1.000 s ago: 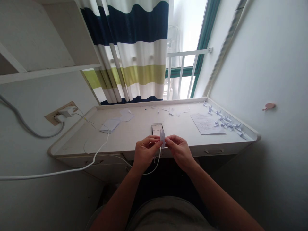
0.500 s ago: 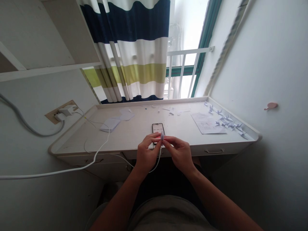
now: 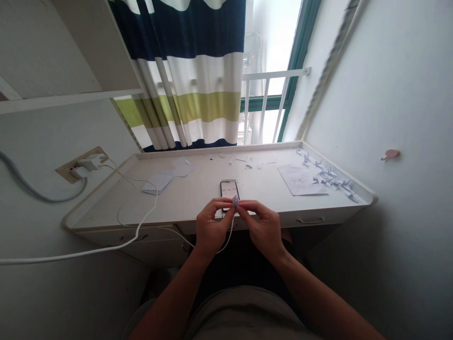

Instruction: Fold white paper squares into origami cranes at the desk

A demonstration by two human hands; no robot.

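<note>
Between my hands is a small piece of folded white paper (image 3: 235, 201), pointed at the top. My left hand (image 3: 213, 226) pinches its left side with thumb and fingertips. On the other side, my right hand (image 3: 261, 226) grips it the same way, its fingertips close to those of the left. Just behind the paper a phone (image 3: 229, 188) lies on the desk, its screen lit with a timer; my fingers cover its lower part. Several folded paper cranes (image 3: 331, 177) stand in a cluster along the desk's right edge.
A sheet with writing (image 3: 300, 180) lies right of the phone on the white desk (image 3: 198, 193). Folded papers (image 3: 157, 183) are at the left, paper scraps (image 3: 249, 165) at the back. A white cable (image 3: 141, 226) runs across the left front from a wall socket (image 3: 82, 164).
The folded paper has turned a little between my fingertips and shows a broader face. My view has shifted slightly, so the desk appears further left.
</note>
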